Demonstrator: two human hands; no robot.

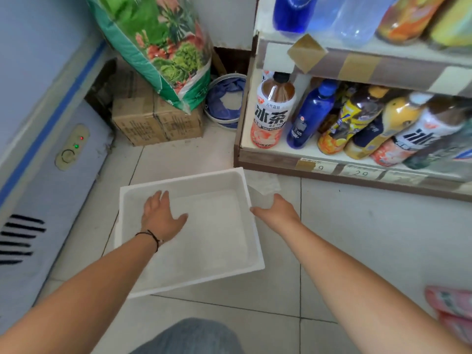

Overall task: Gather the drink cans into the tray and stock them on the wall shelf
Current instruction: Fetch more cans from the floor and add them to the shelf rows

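Fingers (159, 200) of left hand (161, 215): spread flat inside tray (204, 267), white foam, rectangular. Right hand (277, 209): curled, gripping its right rim.

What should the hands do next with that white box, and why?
Probably lift the white foam tray and carry it off to find cans. It holds nothing, no cans show here, the left hand lies open inside it and the right hand is at its right rim.

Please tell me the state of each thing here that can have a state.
Tray: on the floor, nothing inside.
Left hand: fingers spread, inside the tray.
Right hand: at the tray's right rim.
Freezer lights: red and green lit.
Iced tea bottle: upright, capped.
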